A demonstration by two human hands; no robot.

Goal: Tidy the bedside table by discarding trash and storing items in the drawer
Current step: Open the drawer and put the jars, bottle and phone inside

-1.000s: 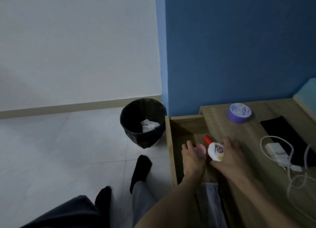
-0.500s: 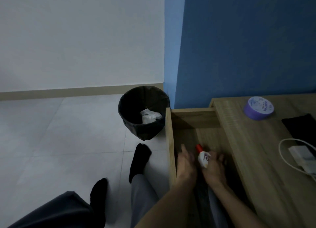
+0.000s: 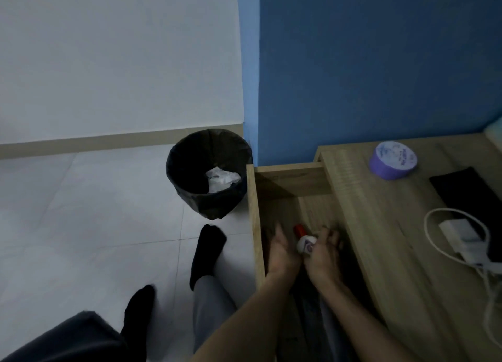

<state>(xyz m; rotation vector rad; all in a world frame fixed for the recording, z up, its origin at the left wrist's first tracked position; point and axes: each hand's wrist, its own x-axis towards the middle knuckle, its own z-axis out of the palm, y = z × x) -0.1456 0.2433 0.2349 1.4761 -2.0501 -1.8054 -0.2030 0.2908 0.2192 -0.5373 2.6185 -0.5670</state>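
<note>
The bedside table's drawer (image 3: 256,225) is pulled out, and both my hands are down inside it. My right hand (image 3: 324,255) is closed around a small white bottle (image 3: 306,247) with a red cap, held low over the drawer floor. My left hand (image 3: 279,251) is just left of the bottle, fingers stretched out, nothing visible in it. On the wooden table top (image 3: 394,253) lie a purple tape roll (image 3: 393,159), a flat black item (image 3: 467,190) and a white charger (image 3: 461,238) with a looped cable.
A black-lined trash bin (image 3: 209,198) stands on the tiled floor left of the drawer, with crumpled white paper (image 3: 221,178) inside. Dark cloth (image 3: 312,307) lies in the drawer's near part. My legs in black socks are beside the drawer. A blue wall is behind the table.
Both hands have dropped from the drawer's rim level deeper into the drawer with the bottle. The pink thing seen in my left hand one second ago is no longer visible.
</note>
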